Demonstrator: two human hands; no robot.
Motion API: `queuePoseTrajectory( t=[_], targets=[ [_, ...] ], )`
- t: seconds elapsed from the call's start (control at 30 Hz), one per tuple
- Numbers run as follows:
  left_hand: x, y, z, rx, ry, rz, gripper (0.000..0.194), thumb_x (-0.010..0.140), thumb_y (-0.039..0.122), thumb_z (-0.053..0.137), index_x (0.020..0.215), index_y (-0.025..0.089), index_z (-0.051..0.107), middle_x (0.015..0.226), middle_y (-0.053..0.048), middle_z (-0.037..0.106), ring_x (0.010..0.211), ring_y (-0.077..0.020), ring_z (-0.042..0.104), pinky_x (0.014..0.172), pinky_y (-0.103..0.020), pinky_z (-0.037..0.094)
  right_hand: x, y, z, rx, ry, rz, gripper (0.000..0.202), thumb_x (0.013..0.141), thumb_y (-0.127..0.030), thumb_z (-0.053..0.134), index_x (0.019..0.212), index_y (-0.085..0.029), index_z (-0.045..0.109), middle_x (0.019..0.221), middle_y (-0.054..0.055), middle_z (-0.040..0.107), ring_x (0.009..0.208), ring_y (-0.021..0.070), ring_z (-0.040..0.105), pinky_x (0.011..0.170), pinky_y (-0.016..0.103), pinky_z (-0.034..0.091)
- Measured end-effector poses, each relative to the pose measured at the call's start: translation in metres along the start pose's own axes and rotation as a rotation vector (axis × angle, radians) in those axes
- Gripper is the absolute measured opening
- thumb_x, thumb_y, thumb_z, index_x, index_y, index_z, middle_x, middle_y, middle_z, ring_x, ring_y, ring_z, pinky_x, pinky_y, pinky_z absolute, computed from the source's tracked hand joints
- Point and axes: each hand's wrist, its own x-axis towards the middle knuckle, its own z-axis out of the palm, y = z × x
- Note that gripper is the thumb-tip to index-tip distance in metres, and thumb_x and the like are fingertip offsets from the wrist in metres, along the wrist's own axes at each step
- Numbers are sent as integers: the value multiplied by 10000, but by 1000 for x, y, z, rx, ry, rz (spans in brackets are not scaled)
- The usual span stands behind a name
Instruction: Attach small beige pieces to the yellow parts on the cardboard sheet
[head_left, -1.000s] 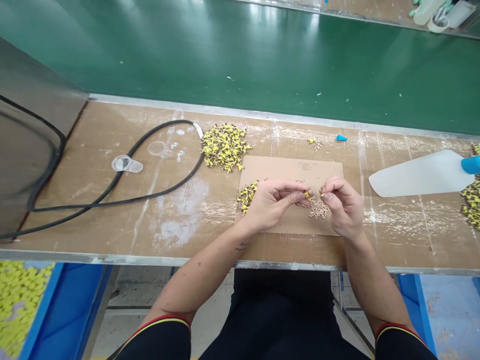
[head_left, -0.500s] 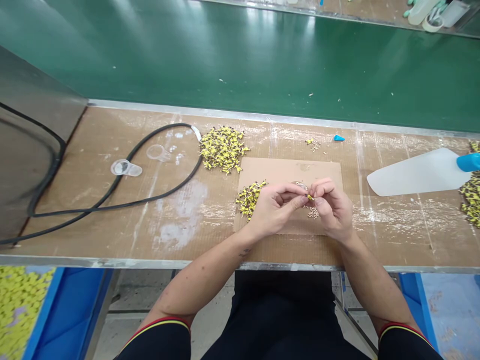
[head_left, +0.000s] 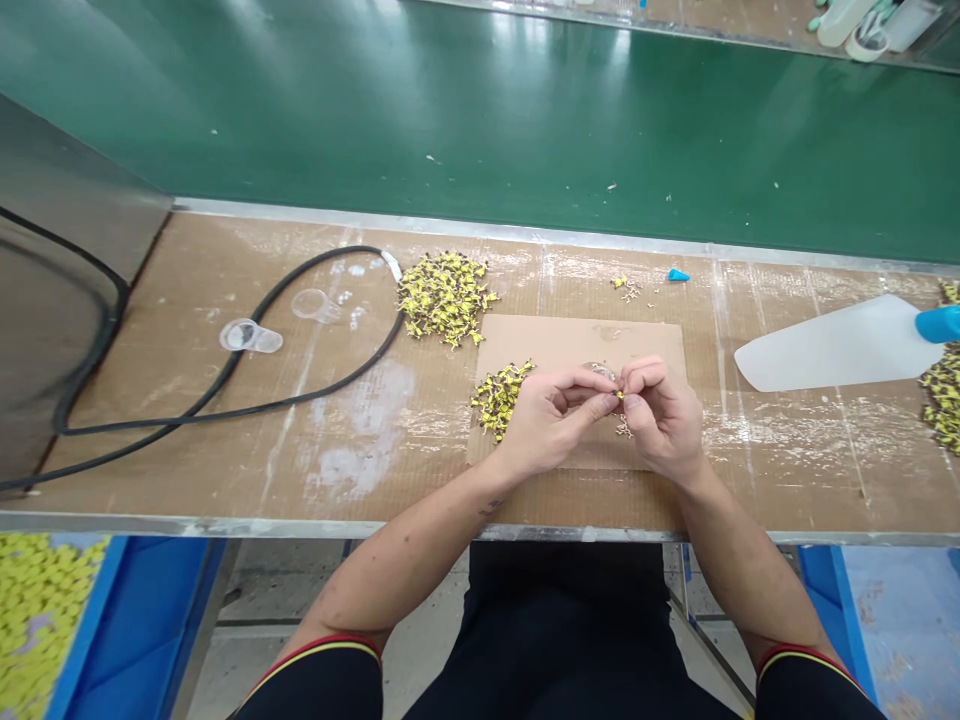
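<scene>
Over a flat cardboard sheet [head_left: 570,345], my left hand [head_left: 551,415] pinches a tiny yellow piece [head_left: 620,395] between thumb and forefinger. My right hand [head_left: 664,415] meets it there, its thumb and forefinger closed at the same piece; whether a smaller part sits in that pinch is hidden. Beside my left hand lies a small pile of yellow-and-dark pieces [head_left: 499,398]. Small pale bits [head_left: 623,427] show on the cardboard under the fingertips, partly covered by my right hand. A clear round item [head_left: 600,370] lies just behind my fingertips.
A larger pile of yellow pieces [head_left: 444,298] lies behind left. A looped black cable [head_left: 300,268] and clear plastic scoop [head_left: 251,336] are at left. To the right lies a white bottle [head_left: 832,348] with a blue top; a blue cap [head_left: 678,275] sits farther back. A green belt [head_left: 480,120] runs behind.
My right fingers have shifted slightly left, closer to my left fingertips, and less of the yellow piece shows. More of the pale bits is covered by my right hand.
</scene>
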Motion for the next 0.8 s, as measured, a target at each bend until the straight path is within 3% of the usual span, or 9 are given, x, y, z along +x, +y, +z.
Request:
queuePoseTrajectory(
  t=[0.1,0.2,0.3,0.43,0.6,0.73,0.8],
  targets=[
    [-1,0,0,137,17,137,153,914,308,763,916,155,757,899,-73,804,797,-167,787,766,-262,662,-1,0,0,-20,4,1,144,963,-110,556,931,-251,547,890,-4,561,810,142,566,695,299,482],
    [-2,2,-1,367,50,380,26,928,163,722,919,170,745,877,-55,798,809,-143,775,781,-241,637,-2,0,1,-18,-5,3,146,963,-106,555,939,-249,547,916,4,566,834,147,566,707,307,479],
    [-3,3,-1,523,79,573,74,914,98,727,927,171,725,836,-36,783,782,-115,754,762,-205,613,-3,0,2,-3,-5,-7,149,956,-103,560,951,-252,551,953,16,574,869,157,582,737,324,489],
    [-4,0,0,601,113,678,118,909,70,722,959,176,705,847,-30,771,781,-107,742,748,-194,600,-4,2,4,38,12,-27,155,944,-101,568,947,-255,551,960,17,573,892,162,590,773,335,505],
    [-5,-1,0,552,110,645,91,922,92,712,946,179,703,823,-23,767,752,-107,732,728,-203,595,-5,3,6,52,34,-25,127,943,-132,588,936,-257,566,935,16,581,866,165,604,760,340,530],
    [-6,-1,2,419,80,460,29,951,196,707,927,191,723,825,-37,778,765,-134,749,734,-248,608,-3,0,4,12,49,-34,84,962,-178,595,973,-261,590,912,21,602,814,171,618,703,344,544],
    [-6,-1,1,369,84,347,99,958,285,707,935,192,733,864,-57,784,769,-150,754,721,-272,615,-3,-2,2,25,55,-25,92,977,-217,590,1051,-269,605,940,29,614,805,173,622,677,341,552]
  ],
)
